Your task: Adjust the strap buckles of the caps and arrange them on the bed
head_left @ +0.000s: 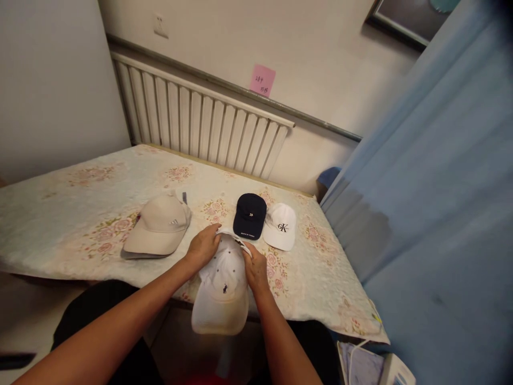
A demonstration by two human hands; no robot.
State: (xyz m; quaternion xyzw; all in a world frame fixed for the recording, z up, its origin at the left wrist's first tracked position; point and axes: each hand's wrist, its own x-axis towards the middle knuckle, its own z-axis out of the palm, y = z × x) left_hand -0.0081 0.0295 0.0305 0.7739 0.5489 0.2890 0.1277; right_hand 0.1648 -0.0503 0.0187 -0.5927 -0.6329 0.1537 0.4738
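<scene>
A white baseball cap [226, 275] with a small dark horse-rider logo hangs between my hands at the table's near edge, its brim pointing down toward me. My left hand [204, 247] is closed on the left side of its back rim. On the other side, my right hand [255, 267] grips the rim close to the strap opening. Beyond them lie a black cap [250, 214] and a white cap with CK lettering [281, 227], side by side and touching or nearly so. To the left of my hands sits a beige cap [162, 222], brim toward me.
A floral cloth covers the table [160, 176]. Behind it a white radiator [200, 115] runs along the wall, with a pink note [262, 80] above. A blue curtain [441, 214] hangs at the right. A white device [396, 370] stands low at the right front.
</scene>
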